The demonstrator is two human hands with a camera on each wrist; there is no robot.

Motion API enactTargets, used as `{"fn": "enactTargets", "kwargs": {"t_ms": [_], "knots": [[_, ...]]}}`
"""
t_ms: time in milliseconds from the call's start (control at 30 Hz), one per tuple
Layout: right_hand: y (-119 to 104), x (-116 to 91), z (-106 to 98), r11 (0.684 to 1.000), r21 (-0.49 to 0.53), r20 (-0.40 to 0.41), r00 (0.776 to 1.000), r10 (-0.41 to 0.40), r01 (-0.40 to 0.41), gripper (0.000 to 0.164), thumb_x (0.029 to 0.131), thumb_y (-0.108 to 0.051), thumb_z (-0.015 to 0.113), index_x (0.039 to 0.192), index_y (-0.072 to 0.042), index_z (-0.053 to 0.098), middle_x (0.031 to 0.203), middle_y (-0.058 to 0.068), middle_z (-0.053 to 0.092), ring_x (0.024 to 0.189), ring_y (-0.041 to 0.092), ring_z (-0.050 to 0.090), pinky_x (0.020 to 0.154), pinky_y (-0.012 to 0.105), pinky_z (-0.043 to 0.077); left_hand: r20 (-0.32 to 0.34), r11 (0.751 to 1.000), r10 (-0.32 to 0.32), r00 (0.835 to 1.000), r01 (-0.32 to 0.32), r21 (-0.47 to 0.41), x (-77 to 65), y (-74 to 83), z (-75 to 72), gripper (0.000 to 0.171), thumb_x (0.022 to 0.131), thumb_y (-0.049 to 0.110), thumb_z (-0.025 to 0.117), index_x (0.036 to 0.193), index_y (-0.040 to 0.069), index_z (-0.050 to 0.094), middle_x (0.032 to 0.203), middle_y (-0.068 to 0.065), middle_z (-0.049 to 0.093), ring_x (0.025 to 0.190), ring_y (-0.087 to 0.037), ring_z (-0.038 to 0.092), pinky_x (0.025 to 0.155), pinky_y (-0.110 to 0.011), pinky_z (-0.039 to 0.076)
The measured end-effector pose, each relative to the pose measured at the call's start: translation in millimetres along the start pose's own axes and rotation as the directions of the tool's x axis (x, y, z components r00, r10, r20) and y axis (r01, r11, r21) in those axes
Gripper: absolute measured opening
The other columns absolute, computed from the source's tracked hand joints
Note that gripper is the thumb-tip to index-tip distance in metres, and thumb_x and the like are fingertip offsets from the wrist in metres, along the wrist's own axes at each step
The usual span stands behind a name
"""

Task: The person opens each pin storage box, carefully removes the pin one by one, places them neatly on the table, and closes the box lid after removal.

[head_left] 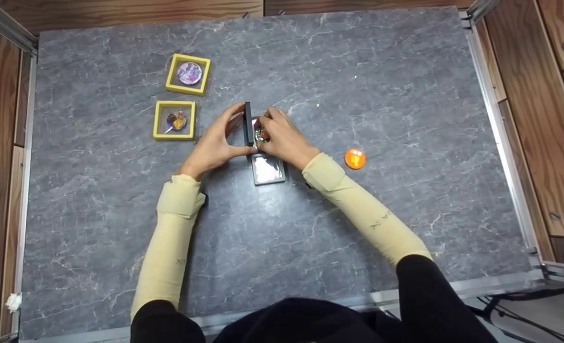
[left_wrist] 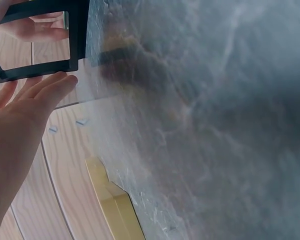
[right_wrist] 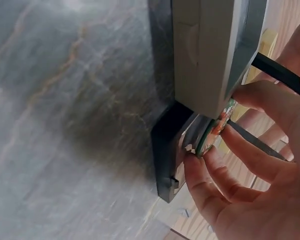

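A black display frame (head_left: 248, 124) stands unfolded at the table's middle, one half upright and the other flat on the table. My left hand (head_left: 211, 145) grips the upright half between thumb and fingers; its see-through window shows in the left wrist view, framed in black (left_wrist: 73, 37). Over the flat half, my right hand (head_left: 285, 136) pinches a round, colourful badge (right_wrist: 218, 127) by its edge. Fingers partly cover the badge from above. Directly in front of the black frame lies a grey frame (head_left: 269, 182) with a shiny window, close to the right hand.
Two yellow frames lie left of the hands, one holding a purple round badge (head_left: 189, 73), the other an orange and purple badge (head_left: 177, 121). An orange round badge (head_left: 355, 158) lies loose to the right. Wood-patterned panels (head_left: 520, 57) border the grey marbled table (head_left: 382, 85).
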State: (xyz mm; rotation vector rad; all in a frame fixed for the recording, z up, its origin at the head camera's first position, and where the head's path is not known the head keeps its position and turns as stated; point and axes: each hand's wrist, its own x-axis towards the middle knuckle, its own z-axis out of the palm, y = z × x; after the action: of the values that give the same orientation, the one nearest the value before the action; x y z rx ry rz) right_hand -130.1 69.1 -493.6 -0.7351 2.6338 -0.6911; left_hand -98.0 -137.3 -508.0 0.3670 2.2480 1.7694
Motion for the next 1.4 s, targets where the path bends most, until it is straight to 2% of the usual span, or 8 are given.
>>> {"fn": "enactTargets", "kwargs": {"t_ms": [133, 300, 567, 700, 833, 1000, 1133, 1400], "knots": [[6.2, -5.5, -4.3, 0.997, 0.082, -0.015, 1.000, -0.002, 0.004, 0.046, 0.090, -0.015, 0.076, 0.130, 0.006, 0.066, 0.131, 0.018, 0.056, 0.123, 0.033, 0.050, 0.110, 0.042, 0.053, 0.009, 0.999, -0.005, 1.000, 0.005, 0.042, 0.1, 0.7, 0.0, 0.107, 0.079, 0.009, 0.093, 0.165, 0.009, 0.030, 0.171, -0.012, 0.037, 0.159, -0.025, 0.038, 0.136, -0.031, 0.028], [20.6, -19.7, -19.2, 0.988, 0.150, -0.061, 0.997, 0.047, -0.037, 0.050, 0.090, -0.014, 0.074, 0.136, 0.002, 0.065, 0.132, 0.017, 0.056, 0.126, 0.032, 0.052, 0.112, 0.044, 0.053, 0.017, 0.992, -0.026, 1.000, 0.024, 0.122, 1.5, 2.5, 0.9, 0.109, 0.079, 0.015, 0.094, 0.166, 0.013, 0.029, 0.171, -0.011, 0.037, 0.159, -0.026, 0.037, 0.135, -0.032, 0.029], [66.6, -52.1, -49.2, 0.973, 0.187, -0.145, 0.975, 0.166, -0.138, 0.048, 0.086, -0.007, 0.074, 0.132, 0.004, 0.065, 0.130, 0.022, 0.053, 0.126, 0.038, 0.051, 0.113, 0.050, 0.051, 0.000, 0.974, -0.036, 0.999, 0.035, 0.224, 0.7, 5.5, 1.0, 0.113, 0.076, 0.021, 0.096, 0.167, 0.013, 0.029, 0.168, -0.012, 0.041, 0.156, -0.028, 0.042, 0.134, -0.038, 0.033], [93.8, -64.5, -55.7, 0.971, 0.167, -0.170, 0.965, 0.201, -0.173, 0.048, 0.084, -0.005, 0.071, 0.130, 0.007, 0.066, 0.129, 0.027, 0.054, 0.126, 0.043, 0.050, 0.115, 0.055, 0.047, 0.002, 0.965, -0.037, 0.999, 0.035, 0.259, 0.4, 5.0, -0.4, 0.113, 0.077, 0.023, 0.096, 0.167, 0.013, 0.029, 0.167, -0.013, 0.042, 0.155, -0.030, 0.043, 0.135, -0.042, 0.032], [112.6, -72.9, -56.5, 0.966, 0.150, -0.160, 0.959, 0.236, -0.213, 0.047, 0.086, -0.005, 0.072, 0.131, 0.008, 0.066, 0.132, 0.030, 0.054, 0.128, 0.045, 0.048, 0.117, 0.057, 0.043, 0.019, 0.958, -0.041, 0.999, 0.034, 0.285, 0.5, 4.5, -3.0, 0.113, 0.078, 0.026, 0.095, 0.168, 0.014, 0.027, 0.167, -0.014, 0.043, 0.156, -0.031, 0.042, 0.135, -0.046, 0.031], [122.8, -79.7, -55.4, 0.959, 0.134, -0.154, 0.951, 0.268, -0.249, 0.044, 0.090, -0.005, 0.070, 0.132, 0.007, 0.066, 0.132, 0.029, 0.054, 0.129, 0.045, 0.048, 0.115, 0.059, 0.045, 0.049, 0.949, -0.061, 0.997, 0.043, 0.311, -0.7, 6.2, -8.6, 0.113, 0.080, 0.030, 0.093, 0.169, 0.020, 0.025, 0.170, -0.014, 0.039, 0.159, -0.034, 0.036, 0.136, -0.052, 0.027], [125.8, -83.3, -54.9, 0.962, 0.122, -0.159, 0.952, 0.262, -0.245, 0.043, 0.092, -0.003, 0.068, 0.133, 0.008, 0.065, 0.133, 0.029, 0.052, 0.130, 0.045, 0.045, 0.114, 0.058, 0.045, 0.067, 0.942, -0.086, 0.994, 0.059, 0.330, -2.3, 8.1, -12.2, 0.111, 0.082, 0.032, 0.092, 0.170, 0.023, 0.024, 0.173, -0.012, 0.034, 0.161, -0.034, 0.032, 0.136, -0.056, 0.024], [130.9, -91.9, -50.2, 0.967, 0.126, -0.179, 0.954, 0.241, -0.221, 0.042, 0.098, -0.006, 0.068, 0.138, 0.007, 0.063, 0.140, 0.028, 0.048, 0.133, 0.043, 0.040, 0.113, 0.057, 0.045, 0.077, 0.942, -0.076, 0.994, 0.046, 0.332, -1.1, 8.3, -10.7, 0.109, 0.083, 0.033, 0.091, 0.170, 0.022, 0.024, 0.172, -0.012, 0.035, 0.159, -0.034, 0.035, 0.136, -0.054, 0.027]]}}
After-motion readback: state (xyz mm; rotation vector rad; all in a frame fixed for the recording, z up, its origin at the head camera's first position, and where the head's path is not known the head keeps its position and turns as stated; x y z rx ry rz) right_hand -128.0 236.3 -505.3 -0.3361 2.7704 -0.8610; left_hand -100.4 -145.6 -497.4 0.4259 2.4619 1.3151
